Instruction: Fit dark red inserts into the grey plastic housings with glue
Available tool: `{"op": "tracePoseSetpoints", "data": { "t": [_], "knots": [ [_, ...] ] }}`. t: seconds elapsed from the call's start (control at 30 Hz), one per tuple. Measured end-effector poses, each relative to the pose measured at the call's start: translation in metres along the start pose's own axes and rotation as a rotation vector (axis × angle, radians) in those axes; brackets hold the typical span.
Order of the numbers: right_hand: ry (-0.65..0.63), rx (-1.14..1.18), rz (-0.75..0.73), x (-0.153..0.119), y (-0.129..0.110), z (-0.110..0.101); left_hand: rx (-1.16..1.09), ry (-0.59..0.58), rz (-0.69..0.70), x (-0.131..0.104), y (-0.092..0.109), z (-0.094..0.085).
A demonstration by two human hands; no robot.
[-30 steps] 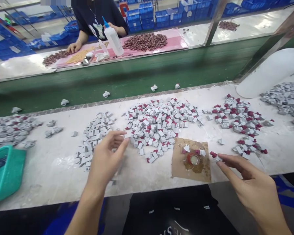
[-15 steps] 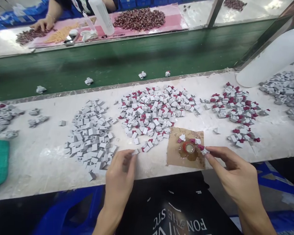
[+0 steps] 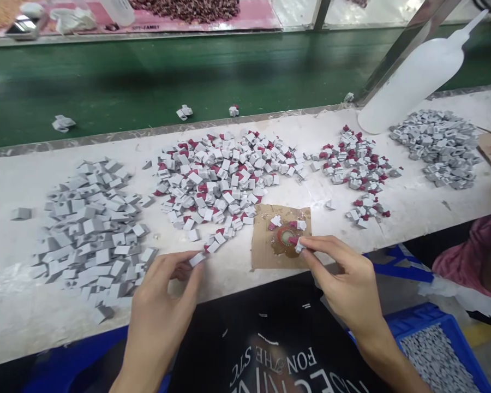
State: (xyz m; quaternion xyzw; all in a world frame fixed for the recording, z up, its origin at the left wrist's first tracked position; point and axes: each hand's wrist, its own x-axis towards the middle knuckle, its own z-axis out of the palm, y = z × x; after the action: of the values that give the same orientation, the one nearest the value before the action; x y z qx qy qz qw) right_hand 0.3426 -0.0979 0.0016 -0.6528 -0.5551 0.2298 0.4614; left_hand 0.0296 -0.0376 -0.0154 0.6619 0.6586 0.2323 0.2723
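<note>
Now left hand [image 3: 160, 301] pinches a block [image 3: 197, 259], right hand [image 3: 344, 275] a piece [image 3: 297, 243] by its grey end [image 3: 299, 247], both likely light, stiff.

From here I see plain grey blocks [image 3: 92, 226] at frame left, grey-and-maroon pieces [image 3: 226, 165] mid-frame, wet-stained brown cardboard [image 3: 262, 252] right of centre, a green belt [image 3: 167, 82] across the top and a white-lettered black shirt [image 3: 213, 333] at the bottom.

- Upper left: clear bottle [image 3: 119, 10], cut by top edge; only lower part seen.
- Top centre: dark brown pile [image 3: 188, 9], likewise cropped.
- Centre: right hand [image 3: 346, 278] partly covers grey-and-maroon piece [image 3: 299, 245]; dish [image 3: 286, 237] contact possible, unclear.
- Lower right: blue crate [image 3: 422, 315] cropped.
</note>
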Motion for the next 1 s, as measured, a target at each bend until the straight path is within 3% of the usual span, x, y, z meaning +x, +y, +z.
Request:
{"op": "tracePoseSetpoints", "data": {
  "t": [0.17, 0.3, 0.53, 0.7, 0.83, 1.0],
  "knots": [
    [-0.015, -0.027, -0.061, 0.001, 0.001, 0.004, -0.203, -0.001, -0.157, 0.002, 0.02, 0.003],
    [0.008, 0.02, -0.029, 0.002, 0.001, 0.004, -0.405, -0.001, -0.144, 0.008, 0.043, 0.008],
    [0.043, 0.503, 0.253, 0.015, -0.003, 0.001, -0.789, -0.344, 0.019, 0.037, 0.091, 0.04],
    [0.019, 0.733, 0.32, 0.029, -0.003, 0.0, -0.959, -0.496, 0.092, 0.052, 0.125, 0.057],
    [0.047, 0.734, 0.327, 0.03, -0.004, 0.001, -0.972, -0.524, 0.106, 0.053, 0.134, 0.059],
    [0.03, 0.657, 0.3, 0.031, -0.003, 0.001, -0.986, -0.54, 0.146, 0.053, 0.128, 0.062]
  ]
}}
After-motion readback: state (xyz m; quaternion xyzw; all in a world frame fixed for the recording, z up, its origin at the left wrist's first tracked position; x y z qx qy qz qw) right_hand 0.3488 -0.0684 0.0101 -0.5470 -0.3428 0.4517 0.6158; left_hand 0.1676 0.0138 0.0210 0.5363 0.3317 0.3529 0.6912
